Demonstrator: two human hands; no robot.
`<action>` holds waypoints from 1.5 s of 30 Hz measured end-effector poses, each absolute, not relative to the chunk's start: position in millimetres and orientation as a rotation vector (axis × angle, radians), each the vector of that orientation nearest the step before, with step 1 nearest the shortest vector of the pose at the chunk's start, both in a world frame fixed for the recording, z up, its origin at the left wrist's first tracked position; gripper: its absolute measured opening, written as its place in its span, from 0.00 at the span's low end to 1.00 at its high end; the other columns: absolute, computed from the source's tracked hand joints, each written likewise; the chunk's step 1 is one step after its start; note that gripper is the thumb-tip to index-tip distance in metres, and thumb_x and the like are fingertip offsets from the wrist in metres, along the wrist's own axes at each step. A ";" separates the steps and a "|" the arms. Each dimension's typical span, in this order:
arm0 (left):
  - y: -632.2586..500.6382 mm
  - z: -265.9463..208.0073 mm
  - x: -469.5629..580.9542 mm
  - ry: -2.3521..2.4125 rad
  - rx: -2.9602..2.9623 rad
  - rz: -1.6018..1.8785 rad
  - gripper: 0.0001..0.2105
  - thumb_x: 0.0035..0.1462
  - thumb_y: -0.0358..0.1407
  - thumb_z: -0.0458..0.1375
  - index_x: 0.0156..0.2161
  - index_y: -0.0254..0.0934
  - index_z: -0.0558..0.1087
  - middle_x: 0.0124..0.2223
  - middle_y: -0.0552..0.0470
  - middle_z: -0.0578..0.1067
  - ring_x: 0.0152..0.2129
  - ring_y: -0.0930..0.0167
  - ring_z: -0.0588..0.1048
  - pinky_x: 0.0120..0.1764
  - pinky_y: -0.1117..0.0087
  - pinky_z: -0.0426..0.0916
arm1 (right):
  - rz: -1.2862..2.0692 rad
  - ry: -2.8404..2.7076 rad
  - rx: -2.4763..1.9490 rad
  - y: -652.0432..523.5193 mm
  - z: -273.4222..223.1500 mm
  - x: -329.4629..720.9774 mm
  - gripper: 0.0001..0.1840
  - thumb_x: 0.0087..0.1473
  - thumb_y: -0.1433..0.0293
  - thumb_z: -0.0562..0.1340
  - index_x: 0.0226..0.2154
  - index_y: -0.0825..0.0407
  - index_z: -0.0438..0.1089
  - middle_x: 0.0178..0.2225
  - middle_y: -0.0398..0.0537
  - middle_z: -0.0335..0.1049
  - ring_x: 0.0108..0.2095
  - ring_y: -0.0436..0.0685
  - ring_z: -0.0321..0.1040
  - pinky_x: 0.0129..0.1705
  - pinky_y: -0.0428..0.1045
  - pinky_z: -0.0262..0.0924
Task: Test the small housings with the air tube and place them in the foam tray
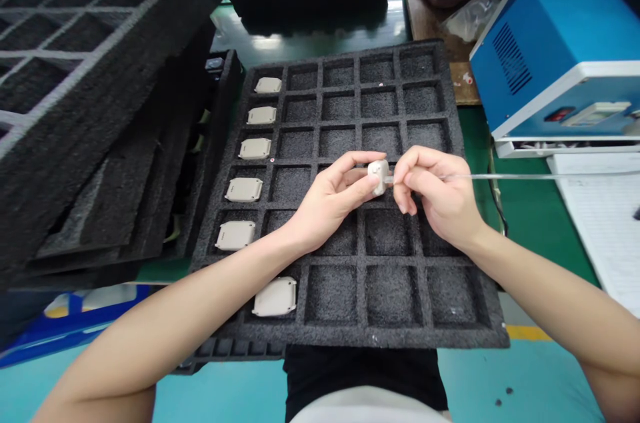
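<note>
My left hand (333, 200) pinches a small beige watch case (378, 176) on edge above the black foam tray (400, 338). Fingers closed, my right hand (440, 193) grips the end of a thin clear tube (525, 176) that runs off to the right. The tube's tip meets the case's side; whether it touches is too small to tell. Several similar beige cases lie flat in the tray's left part, among them one near the front (275, 296) and one at the back (268, 84).
Stacked foam trays (125, 76) rise at the left. Another foam tray (310, 0) with dark round parts stands at the back. On the right are a blue machine (565, 43) and a printed paper sheet (600, 230).
</note>
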State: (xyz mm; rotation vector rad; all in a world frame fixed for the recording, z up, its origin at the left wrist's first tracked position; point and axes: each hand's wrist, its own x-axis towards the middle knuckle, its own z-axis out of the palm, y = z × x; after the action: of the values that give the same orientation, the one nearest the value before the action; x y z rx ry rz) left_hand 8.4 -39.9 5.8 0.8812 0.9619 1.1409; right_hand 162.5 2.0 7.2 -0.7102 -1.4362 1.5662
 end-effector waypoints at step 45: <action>-38.9 9.5 7.7 1.076 0.892 1.063 0.14 0.53 0.40 0.60 0.46 0.41 0.71 0.42 0.54 0.76 0.41 0.73 0.72 0.52 0.70 0.65 | 1.675 -1.382 -0.669 5.1 6.9 158.8 0.04 0.43 0.75 0.53 0.22 0.54 0.63 0.11 0.36 0.61 0.11 0.43 0.51 0.14 0.40 0.47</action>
State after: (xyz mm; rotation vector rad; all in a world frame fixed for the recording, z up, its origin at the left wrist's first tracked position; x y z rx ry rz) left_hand 7.7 -38.9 9.5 0.8917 1.0765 1.0634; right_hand 158.8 5.1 6.9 -0.6695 -1.3820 1.6748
